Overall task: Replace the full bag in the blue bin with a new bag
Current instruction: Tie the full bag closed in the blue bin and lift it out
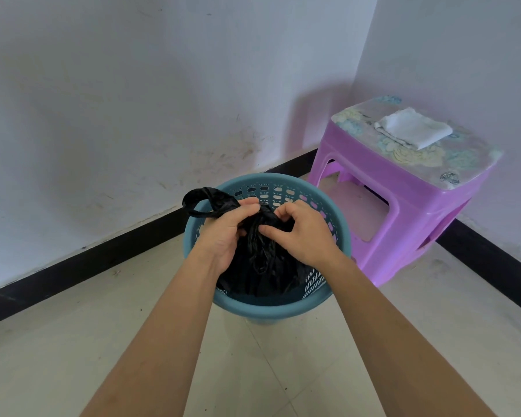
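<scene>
A round blue bin with perforated walls stands on the floor near the room's corner. A black plastic bag sits inside it, gathered and bunched at the top. My left hand grips one black handle, whose loop sticks out to the left over the rim. My right hand pinches the gathered top of the bag just beside the left hand. Both hands are over the middle of the bin. The bag's contents are hidden.
A purple plastic stool with a floral top stands right of the bin, touching or nearly touching it. A folded white cloth-like item lies on it. White walls with a black skirting meet behind. Pale floor tiles spread in front.
</scene>
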